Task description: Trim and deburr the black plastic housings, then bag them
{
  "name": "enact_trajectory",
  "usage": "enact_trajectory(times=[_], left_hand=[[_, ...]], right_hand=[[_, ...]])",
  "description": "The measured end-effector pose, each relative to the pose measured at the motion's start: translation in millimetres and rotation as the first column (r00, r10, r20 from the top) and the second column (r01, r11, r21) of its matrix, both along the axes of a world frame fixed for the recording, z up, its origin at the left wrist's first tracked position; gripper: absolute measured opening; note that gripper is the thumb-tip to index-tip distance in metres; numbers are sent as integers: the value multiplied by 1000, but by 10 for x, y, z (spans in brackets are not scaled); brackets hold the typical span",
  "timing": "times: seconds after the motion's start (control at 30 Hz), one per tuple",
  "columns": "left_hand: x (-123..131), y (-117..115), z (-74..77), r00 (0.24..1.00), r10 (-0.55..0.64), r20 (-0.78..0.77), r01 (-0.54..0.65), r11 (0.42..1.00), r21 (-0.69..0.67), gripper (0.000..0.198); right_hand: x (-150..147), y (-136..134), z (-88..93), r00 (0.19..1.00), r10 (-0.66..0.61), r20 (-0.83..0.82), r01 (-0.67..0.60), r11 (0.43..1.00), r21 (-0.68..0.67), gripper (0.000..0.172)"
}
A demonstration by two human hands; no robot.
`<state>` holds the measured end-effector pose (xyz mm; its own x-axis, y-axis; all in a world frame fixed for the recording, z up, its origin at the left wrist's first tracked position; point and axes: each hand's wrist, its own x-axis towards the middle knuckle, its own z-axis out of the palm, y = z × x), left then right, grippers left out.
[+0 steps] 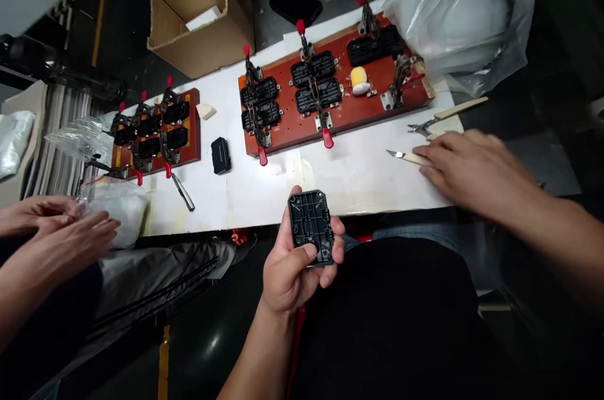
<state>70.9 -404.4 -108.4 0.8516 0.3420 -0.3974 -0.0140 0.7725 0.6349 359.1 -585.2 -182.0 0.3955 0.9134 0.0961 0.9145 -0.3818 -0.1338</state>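
My left hand (pixel 292 274) is closed around a black plastic cover (pixel 311 224). Its ribbed inner side, with screw bosses near the corners, faces up, and the thumb presses on its lower part. On the right, my right hand (pixel 465 167) has its thumb and fingers about the pale handle of a craft knife (pixel 411 157). The knife lies low over the white tabletop, its blade pointing left. Just beyond that hand rest cutting pliers (pixel 443 114) with cream handles.
A red-brown fixture board (pixel 287 129) with toggle clamps holds black parts and a yellow-topped piece (pixel 359 80). Left stand a smaller fixture (pixel 193 148), a black part (pixel 220 156) and tweezers (pixel 183 191). Behind are a cardboard box (pixel 202 41) and plastic bag (pixel 462 16). Another person's hands (pixel 70 230) work left.
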Motion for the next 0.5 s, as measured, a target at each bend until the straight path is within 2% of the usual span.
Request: enact_trajectory(times=[0.07,0.13,0.2,0.23,0.27,0.33,0.37,0.4,0.43,0.47,0.5], left_hand=[[44,23,15,998,38,-49,-33,994,99,89],[111,109,84,989,105,-100,-78,966,248,89],[206,264,238,973,209,-102,-142,882,450,88],[266,360,353,960,271,-62,-190,801,567,88],[336,464,493,943,332,17,-253,685,683,88],[514,697,823,873,412,261,-423,372,826,95],[626,835,1000,818,422,392,-511,217,832,102],[755,997,1175,756,414,508,-589,89,804,109],[897,1188,1342,714,405,571,-632,22,775,115],[1047,1408,1496,693,372,618,-667,5,745,118],[1194,1655,1634,727,327,604,-650,42,759,116]], right_hand=[[-59,-36,-59,999,42,-35,-41,999,31,33],[-123,-44,-74,988,24,-150,-8,994,105,32],[-218,-22,-50,929,-23,-371,89,983,163,34],[-277,-2,-34,863,-34,-504,137,976,169,35],[-338,21,-22,772,-45,-634,178,973,148,37],[-455,71,-13,565,-86,-821,248,966,69,42],[-505,94,-15,479,-107,-872,279,960,35,44],[-548,112,-20,416,-119,-901,306,952,16,46],[-585,124,-26,384,-123,-915,338,941,15,48],[-619,129,-30,379,-125,-917,374,927,29,49],[-651,127,-33,391,-126,-912,409,911,50,49]])
